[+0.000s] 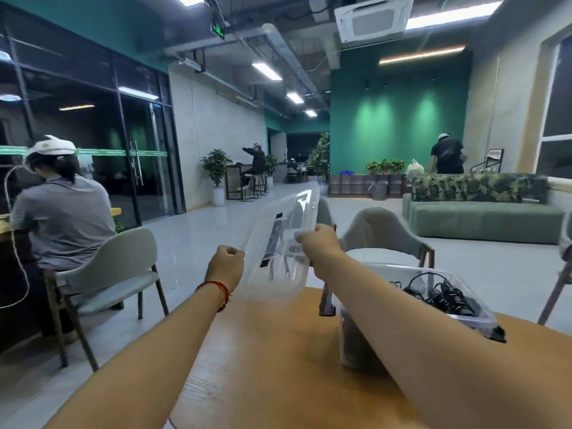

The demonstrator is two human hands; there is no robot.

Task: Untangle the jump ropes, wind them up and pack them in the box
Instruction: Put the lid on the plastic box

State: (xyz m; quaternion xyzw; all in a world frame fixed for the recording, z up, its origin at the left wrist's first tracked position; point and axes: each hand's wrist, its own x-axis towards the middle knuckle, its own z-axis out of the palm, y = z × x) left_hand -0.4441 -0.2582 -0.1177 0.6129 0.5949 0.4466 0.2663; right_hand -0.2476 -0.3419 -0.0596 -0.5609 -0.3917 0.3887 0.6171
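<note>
Several black jump ropes (445,297) lie coiled in the open box (483,317) on the right of the desk (272,351). Its clear lid (278,236) is held aloft and tilted, left of the box. The left hand (227,261) and right hand (318,239) have their fingers gripping opposite long edges. The right hand is nearer the box.

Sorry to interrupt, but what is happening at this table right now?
A person is holding a clear plastic lid above the wooden table, left hand gripping its left edge and right hand its right edge. The clear box stands open on the table to the right, with coiled black jump ropes inside. The lid is not yet on it.
</note>
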